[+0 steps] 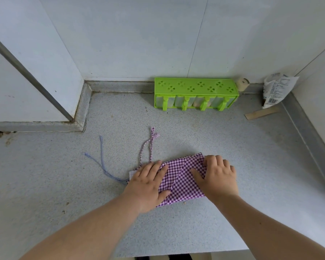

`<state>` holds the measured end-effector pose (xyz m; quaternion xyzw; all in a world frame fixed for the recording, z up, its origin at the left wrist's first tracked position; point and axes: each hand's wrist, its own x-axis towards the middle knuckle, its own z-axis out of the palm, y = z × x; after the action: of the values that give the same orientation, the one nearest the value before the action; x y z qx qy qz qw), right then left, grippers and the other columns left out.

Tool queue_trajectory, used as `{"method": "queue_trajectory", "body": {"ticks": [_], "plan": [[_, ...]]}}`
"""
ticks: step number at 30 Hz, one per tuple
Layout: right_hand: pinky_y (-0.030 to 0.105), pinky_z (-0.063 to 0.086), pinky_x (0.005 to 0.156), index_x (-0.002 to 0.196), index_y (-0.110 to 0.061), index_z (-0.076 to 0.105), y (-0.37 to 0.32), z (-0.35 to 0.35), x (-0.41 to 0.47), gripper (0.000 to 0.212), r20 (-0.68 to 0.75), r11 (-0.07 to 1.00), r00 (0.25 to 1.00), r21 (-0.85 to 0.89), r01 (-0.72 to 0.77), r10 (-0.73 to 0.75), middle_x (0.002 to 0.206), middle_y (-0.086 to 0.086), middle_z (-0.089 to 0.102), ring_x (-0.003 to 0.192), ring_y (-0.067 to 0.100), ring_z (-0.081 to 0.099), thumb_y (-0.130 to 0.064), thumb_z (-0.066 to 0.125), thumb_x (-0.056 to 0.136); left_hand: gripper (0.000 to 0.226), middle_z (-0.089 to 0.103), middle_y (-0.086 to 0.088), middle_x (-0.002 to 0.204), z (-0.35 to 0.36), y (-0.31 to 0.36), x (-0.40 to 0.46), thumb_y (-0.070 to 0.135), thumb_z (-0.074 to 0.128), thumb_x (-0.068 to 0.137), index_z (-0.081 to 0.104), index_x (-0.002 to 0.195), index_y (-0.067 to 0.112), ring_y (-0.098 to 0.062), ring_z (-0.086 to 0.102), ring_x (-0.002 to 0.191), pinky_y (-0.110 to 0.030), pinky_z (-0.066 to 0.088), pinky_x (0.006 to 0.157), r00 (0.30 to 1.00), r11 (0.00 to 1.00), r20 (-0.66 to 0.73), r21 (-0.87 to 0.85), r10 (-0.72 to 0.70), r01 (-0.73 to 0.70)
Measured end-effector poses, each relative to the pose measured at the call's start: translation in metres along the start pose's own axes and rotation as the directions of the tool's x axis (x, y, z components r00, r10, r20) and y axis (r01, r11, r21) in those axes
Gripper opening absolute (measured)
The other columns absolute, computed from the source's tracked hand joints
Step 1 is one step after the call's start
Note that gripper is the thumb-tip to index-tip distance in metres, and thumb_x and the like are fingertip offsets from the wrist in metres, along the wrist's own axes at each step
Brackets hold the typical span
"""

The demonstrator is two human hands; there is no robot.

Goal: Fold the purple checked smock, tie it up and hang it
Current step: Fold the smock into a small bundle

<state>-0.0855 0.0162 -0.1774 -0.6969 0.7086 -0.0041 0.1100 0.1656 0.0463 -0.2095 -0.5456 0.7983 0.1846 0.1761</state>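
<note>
Purple checked smock, folded small, lies on the bench under my left hand and right hand, fingers spread and flat, pinching nothing. Risk: lifting either palm may let the layers spring open; loose ties could tangle.

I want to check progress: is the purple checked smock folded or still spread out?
Folded. The smock is a small layered packet under the left hand and right hand, with its strings loose.

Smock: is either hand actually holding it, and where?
No grip visible. Both hands press the folded smock flat on the counter: left hand on its left end, right hand on its right end.
</note>
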Motion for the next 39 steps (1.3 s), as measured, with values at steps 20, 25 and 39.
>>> {"method": "queue_trajectory", "body": {"ticks": [20, 25, 39], "plan": [[0.026, 0.046, 0.062, 0.082, -0.026, 0.055, 0.014, -0.013, -0.003, 0.033, 0.445, 0.978, 0.888, 0.104, -0.182, 0.117, 0.083, -0.006, 0.062, 0.075, 0.01, 0.06, -0.052, 0.055, 0.102, 0.077, -0.035, 0.006, 0.17, 0.0, -0.006, -0.006, 0.064, 0.012, 0.107, -0.033, 0.158, 0.03, -0.018, -0.024, 0.159, -0.041, -0.017, 0.124, 1.0, 1.0, 0.001, 0.001, -0.008, 0.008], [0.037, 0.045, 0.109, 0.118, -0.029, 0.055, -0.003, -0.013, -0.024, 0.023, 0.063, 0.996, 0.997, -0.064, 0.054, -0.05, 0.116, -0.007, 0.061, 0.114, 0.017, 0.057, -0.016, 0.05, 0.099, 0.074, -0.037, -0.003, 0.169, 0.001, -0.004, -0.005, 0.06, 0.005, 0.107, -0.035, 0.156, 0.022, -0.022, -0.027, 0.159, -0.045, -0.01, 0.131, 1.0, 0.996, 0.01, 0.091, -0.005, 0.004], [0.039, -0.008, 0.129, 0.162, -0.029, -0.021, -0.006, 0.032, 0.002, 0.065, 0.29, 0.96, 0.924, -0.053, 0.276, -0.249, 0.169, -0.01, -0.027, 0.155, 0.011, -0.026, -0.056, -0.001, 0.106, 0.07, -0.039, -0.004, 0.166, 0.011, -0.003, -0.009, 0.053, 0.003, 0.11, -0.034, 0.156, 0.016, -0.019, -0.035, 0.153, -0.042, -0.02, 0.127, 0.995, 0.997, -0.101, 0.069, -0.022, 0.029]]}}
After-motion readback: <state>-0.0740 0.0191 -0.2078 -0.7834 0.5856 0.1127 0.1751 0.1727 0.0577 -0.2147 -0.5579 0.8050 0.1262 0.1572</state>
